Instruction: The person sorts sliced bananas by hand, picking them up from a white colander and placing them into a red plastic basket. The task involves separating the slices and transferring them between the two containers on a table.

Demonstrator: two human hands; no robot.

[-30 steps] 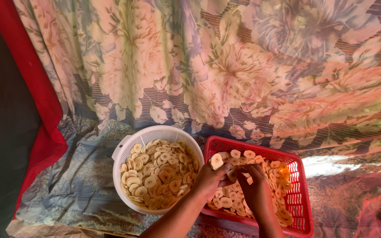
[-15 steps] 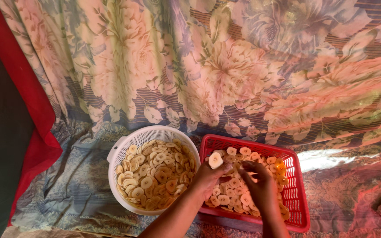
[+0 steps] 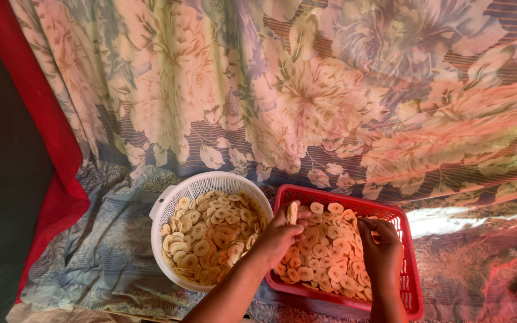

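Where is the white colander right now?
Head view, lower centre-left: the white colander of banana slices sits on the floral cloth, touching the red basket's left side.

Home food-preparation corner: floral curtain point(image 3: 306, 101) at 12 o'clock, patterned cloth point(image 3: 97, 257) spread beneath, red fabric point(image 3: 49, 149) at 9 o'clock.

My left hand point(image 3: 279, 236) and right hand point(image 3: 380, 251) are both bare, no gloves, no rings or bracelets visible. Forearms bare too, no sleeves in view. Fingernails short as far as visible. Rest of me out of frame.
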